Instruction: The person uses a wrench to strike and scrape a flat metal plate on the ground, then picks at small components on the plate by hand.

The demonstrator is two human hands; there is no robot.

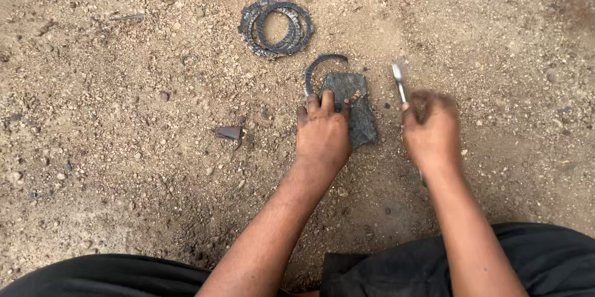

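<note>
Metal tool [398, 81] gripped in right hand [432, 131]; left hand [322, 131] presses dark stone [357, 108].

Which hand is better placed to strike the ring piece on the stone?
Right hand, probably: it grips the metal tool beside the stone. The left hand presses the curved ring piece there.

A stack of dark toothed rings [276, 28] lies on the gravel ground [111, 117] ahead of me. A small rusty metal scrap [229, 132] sits well apart, to my left.
</note>
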